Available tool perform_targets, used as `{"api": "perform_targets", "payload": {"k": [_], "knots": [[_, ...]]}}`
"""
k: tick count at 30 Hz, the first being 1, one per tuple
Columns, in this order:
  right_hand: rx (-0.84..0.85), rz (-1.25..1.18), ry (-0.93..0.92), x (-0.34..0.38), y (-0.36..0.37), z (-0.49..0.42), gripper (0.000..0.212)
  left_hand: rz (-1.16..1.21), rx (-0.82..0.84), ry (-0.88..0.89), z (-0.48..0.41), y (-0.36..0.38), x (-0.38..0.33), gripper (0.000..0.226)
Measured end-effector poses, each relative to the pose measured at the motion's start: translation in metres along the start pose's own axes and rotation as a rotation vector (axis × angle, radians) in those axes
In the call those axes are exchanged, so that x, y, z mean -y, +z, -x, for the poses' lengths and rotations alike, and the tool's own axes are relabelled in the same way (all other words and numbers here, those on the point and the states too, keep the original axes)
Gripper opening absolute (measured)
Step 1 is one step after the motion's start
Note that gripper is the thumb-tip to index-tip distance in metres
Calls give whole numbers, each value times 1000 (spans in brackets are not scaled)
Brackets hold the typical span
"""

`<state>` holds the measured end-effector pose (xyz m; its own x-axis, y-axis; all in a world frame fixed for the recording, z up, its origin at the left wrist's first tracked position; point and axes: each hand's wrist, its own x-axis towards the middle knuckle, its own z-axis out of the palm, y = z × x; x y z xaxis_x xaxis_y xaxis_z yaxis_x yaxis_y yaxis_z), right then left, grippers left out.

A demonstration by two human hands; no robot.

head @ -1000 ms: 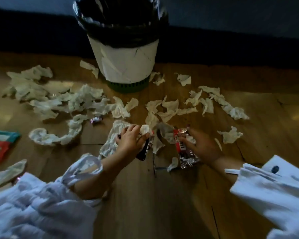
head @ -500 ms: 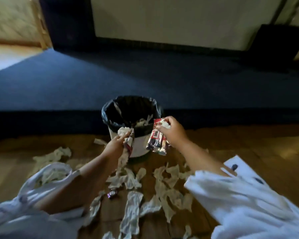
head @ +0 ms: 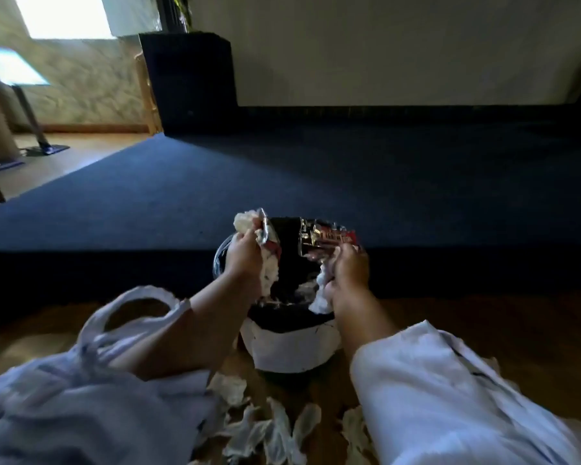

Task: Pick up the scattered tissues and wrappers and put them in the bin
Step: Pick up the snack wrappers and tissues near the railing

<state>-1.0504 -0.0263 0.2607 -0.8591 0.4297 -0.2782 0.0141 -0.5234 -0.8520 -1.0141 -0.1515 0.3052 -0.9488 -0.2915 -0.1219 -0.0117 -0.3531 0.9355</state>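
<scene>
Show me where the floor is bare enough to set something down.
Free: the wooden floor right of the bin, and the blue carpet behind it. Crowded: the scattered tissues between the sleeves, and the bin mouth, where both hands hover.

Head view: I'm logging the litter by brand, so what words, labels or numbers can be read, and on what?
None can be read.
Red and silver wrapper in the right hand: printing, too blurred.
Wrapper in the left hand: no legible text.
Bin: no label visible.

Crumpled white tissues (head: 269, 273) and red-silver wrappers (head: 326, 238) held over black-lined bin (head: 289, 350); more tissues (head: 275, 431) on floor.
</scene>
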Motion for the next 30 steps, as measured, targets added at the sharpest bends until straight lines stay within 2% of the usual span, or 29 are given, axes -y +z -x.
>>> {"api": "perform_targets", "payload": {"k": [1,3,5,7,10,13,14,18,22,25,28,30], "knots": [[3,-67,0,-1,4,-2,11,-10,-20,11,-10,6,3,16],[-3,-93,-3,3,7,-3,21,-12,-69,64,-30,16,10,14],[15,-36,-27,11,11,-8,9,-67,-73,166,-49,21,15,19],[20,59,-58,11,13,-17,27,-272,-83,193,-65,22,26,27],[39,164,-20,0,16,-23,32,-689,-139,135,-71,16,41,25],[147,357,45,-14,17,-24,65,-796,-122,89,-70,8,47,52],[188,402,65,-12,17,-20,66,-793,-101,107,-68,6,48,54],[265,523,9,5,13,-8,40,-724,-31,156,-44,-3,43,49],[309,556,-147,16,-6,20,28,-685,79,207,1,-14,44,37],[282,528,-288,18,-47,49,18,-593,183,319,49,-27,56,22],[238,531,-344,7,-104,69,19,-598,284,418,94,-41,82,19],[198,607,-342,-14,-148,76,19,-643,360,377,113,-55,115,23]]}}
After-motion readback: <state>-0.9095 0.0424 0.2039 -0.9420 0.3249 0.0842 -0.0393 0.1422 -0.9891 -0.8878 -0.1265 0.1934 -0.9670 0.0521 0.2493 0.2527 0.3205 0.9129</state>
